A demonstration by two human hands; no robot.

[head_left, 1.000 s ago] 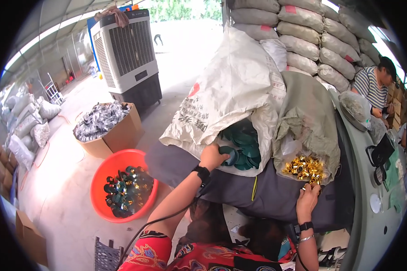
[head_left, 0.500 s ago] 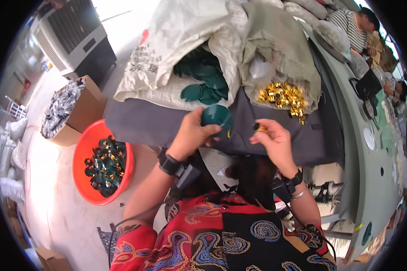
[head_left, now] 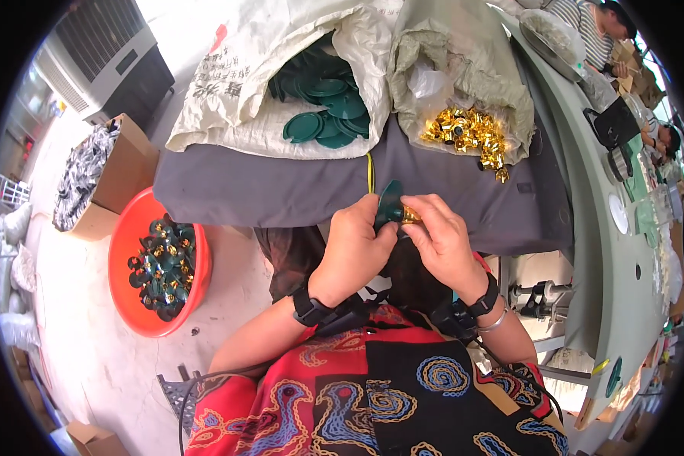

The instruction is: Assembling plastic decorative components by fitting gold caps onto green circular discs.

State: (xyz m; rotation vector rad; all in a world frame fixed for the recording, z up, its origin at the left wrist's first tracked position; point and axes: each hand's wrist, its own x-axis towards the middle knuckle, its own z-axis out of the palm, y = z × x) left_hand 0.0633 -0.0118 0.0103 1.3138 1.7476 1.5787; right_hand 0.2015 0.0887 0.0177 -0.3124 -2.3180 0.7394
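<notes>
Near the front edge of the grey cloth, my left hand (head_left: pixel 355 251) is closed on a round dark green plastic disc (head_left: pixel 388 205), tilted up on edge. My right hand (head_left: pixel 446 239) pinches a small gold cap (head_left: pixel 410 215) against the disc's right face. Whether the two are fastened together I cannot tell. Beyond the left hand, a white woven sack (head_left: pixel 239 125) lies with its mouth toward me, and green discs (head_left: pixel 328 114) spill from it. To its right, an olive sack (head_left: pixel 463 45) has a heap of shiny gold caps (head_left: pixel 466 133) at its mouth.
On the floor at left stands an orange basin (head_left: pixel 119 273) of green-and-gold pieces. Behind it is a cardboard box (head_left: pixel 133 171) of silvery pieces, with an air cooler (head_left: pixel 114 64) farther back. A long green-grey table (head_left: pixel 585 251) runs along the right; people (head_left: pixel 581 30) work at its far end.
My hands have come together: the gold cap in my right hand now meets the green disc in my left. The disc has turned from facing me to edge-on.
</notes>
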